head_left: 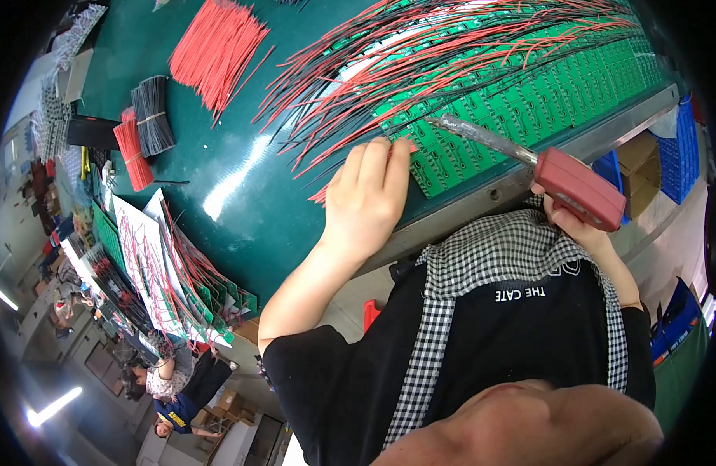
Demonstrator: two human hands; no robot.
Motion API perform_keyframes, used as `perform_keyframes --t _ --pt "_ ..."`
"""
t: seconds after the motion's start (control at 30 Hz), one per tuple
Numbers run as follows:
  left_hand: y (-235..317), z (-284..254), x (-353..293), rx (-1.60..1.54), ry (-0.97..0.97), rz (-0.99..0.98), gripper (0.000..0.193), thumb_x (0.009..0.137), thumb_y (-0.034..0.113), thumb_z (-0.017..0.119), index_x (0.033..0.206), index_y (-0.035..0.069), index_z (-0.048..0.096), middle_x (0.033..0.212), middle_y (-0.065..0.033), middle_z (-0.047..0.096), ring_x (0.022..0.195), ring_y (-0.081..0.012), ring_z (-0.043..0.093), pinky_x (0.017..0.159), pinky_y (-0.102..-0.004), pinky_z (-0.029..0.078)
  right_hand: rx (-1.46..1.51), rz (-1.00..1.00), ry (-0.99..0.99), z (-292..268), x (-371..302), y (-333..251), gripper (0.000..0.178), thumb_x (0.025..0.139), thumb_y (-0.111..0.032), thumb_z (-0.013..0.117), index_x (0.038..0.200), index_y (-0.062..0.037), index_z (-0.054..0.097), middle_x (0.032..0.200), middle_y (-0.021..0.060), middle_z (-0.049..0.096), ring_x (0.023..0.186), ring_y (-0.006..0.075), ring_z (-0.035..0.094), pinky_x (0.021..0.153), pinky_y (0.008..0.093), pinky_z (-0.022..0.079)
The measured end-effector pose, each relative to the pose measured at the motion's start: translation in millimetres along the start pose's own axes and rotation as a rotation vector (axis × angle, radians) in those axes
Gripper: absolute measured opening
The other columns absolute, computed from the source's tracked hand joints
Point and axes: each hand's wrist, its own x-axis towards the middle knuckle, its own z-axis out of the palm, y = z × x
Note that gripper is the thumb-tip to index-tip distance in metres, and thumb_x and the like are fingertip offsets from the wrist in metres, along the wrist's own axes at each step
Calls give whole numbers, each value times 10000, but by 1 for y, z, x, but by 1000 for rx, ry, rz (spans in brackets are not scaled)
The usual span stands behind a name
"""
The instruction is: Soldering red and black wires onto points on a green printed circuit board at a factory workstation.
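My left hand (365,194) lies at the near corner of a panel of green circuit boards (466,147). Its fingers are pressed together over red wires (319,194), whose ends stick out past the hand; the fingertips are partly hidden. In my right hand (571,224) is a soldering iron (583,186) with a thick red handle. Its metal barrel points left across the boards, the tip just right of my left fingers. Many red and black wires (358,85) fan out over the panel toward the left.
Loose red wires (218,50) lie in a pile on the green tabletop (226,248). Tied bundles of black wires (153,116) and red wires (132,151) lie further left. Wired boards and white sheets (144,264) are stacked at the left edge. A metal rail (482,203) borders the table.
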Motion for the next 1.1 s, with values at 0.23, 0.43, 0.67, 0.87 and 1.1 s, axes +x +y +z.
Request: perform_keyframes --t 0.23,0.43,0.67,0.87,1.1 --pt "12 -28 15 78 253 203 217 672 27 625 881 -30 612 775 -83 538 677 -169 543 533 -228 457 41 -6 27 -11 -8 7 650 754 -169 675 1283 19 346 1020 90 583 739 65 513 640 192 415" --pt "10 2 18 46 -1 173 299 621 30 603 917 -7 609 799 -72 524 671 -173 553 541 -263 457 47 71 14 -11 -7 4 674 738 -201 699 1276 19 358 1012 79 584 752 56 513 636 191 414" --pt "9 8 21 37 -17 124 307 640 32 583 945 0 604 820 -72 515 678 -175 533 559 -270 448 19 46 6 -7 -3 1 663 726 -195 702 1261 30 383 1016 76 578 850 87 545 676 214 438" --pt "3 11 23 72 27 192 188 727 67 603 890 -23 581 767 -70 513 664 -154 532 507 -224 438 -1 9 3 -7 -1 3 632 734 -167 684 1253 40 390 1005 78 576 818 101 547 723 238 460" --pt "8 9 20 50 -24 110 321 651 38 569 969 -3 593 839 -76 512 686 -179 521 573 -269 447 -343 -109 -3 -15 0 6 593 702 -197 707 1183 50 464 1054 125 582 894 188 585 797 305 462"
